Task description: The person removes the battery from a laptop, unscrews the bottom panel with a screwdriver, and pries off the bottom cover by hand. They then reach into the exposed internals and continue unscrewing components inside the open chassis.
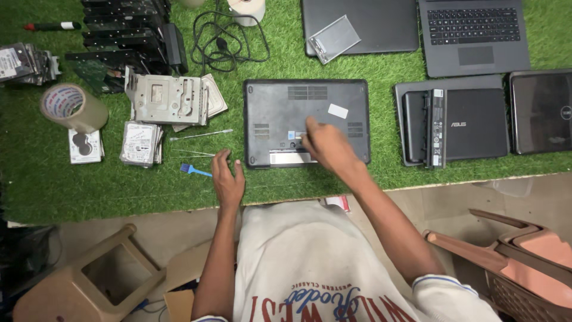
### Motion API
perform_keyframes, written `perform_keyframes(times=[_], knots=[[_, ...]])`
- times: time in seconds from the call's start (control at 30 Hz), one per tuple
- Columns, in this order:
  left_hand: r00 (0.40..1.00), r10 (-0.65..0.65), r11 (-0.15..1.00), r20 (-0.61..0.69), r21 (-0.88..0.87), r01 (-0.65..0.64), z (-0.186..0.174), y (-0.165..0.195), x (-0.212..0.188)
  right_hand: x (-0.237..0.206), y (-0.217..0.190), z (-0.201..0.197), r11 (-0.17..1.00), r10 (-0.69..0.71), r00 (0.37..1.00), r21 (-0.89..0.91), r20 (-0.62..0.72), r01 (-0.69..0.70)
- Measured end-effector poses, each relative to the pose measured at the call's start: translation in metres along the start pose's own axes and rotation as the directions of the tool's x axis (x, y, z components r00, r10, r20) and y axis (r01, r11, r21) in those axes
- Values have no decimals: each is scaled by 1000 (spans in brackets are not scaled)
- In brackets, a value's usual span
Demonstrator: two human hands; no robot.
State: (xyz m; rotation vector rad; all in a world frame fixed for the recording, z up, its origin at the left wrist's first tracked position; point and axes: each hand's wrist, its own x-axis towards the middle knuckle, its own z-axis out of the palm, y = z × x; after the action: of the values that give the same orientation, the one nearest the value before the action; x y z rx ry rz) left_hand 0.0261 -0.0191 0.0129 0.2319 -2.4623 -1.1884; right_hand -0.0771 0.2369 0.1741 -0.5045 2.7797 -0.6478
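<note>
A dark grey laptop [280, 107] lies upside down on the green artificial grass mat [119, 191], its vented base facing up. My right hand [326, 149] rests on the laptop's near edge, fingers pressed on the base close to a small blue sticker and the silver strip of the battery bay. Left of the laptop, my left hand [228, 179] lies flat on the mat, fingers spread, holding nothing. A small blue brush [194, 170] sits just left of that hand, with thin metal tools [201, 135] beyond it.
Hard drives [142, 143], a metal drive bracket [167, 98], a tape roll [71, 106], black cables [226, 42] and stacked parts fill the left. More laptops [473, 36] and a battery [437, 126] lie at the back and right. Plastic stools [89, 280] stand beside my legs.
</note>
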Motion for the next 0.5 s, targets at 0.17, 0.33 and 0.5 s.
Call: perform_keyframes(times=[0.17,0.33,0.5], knots=[[1000,14,1000,2,-8,-14,0,-1,0,15,-25,10,981,-133,990,-134,48,139],[1000,2,1000,5,-27,-1,-1,0,-2,29,-36,10,967,-142,988,-204,61,151],[1000,2,1000,7,-4,-2,-2,2,-1,27,-39,-3,959,-218,960,-142,175,244]])
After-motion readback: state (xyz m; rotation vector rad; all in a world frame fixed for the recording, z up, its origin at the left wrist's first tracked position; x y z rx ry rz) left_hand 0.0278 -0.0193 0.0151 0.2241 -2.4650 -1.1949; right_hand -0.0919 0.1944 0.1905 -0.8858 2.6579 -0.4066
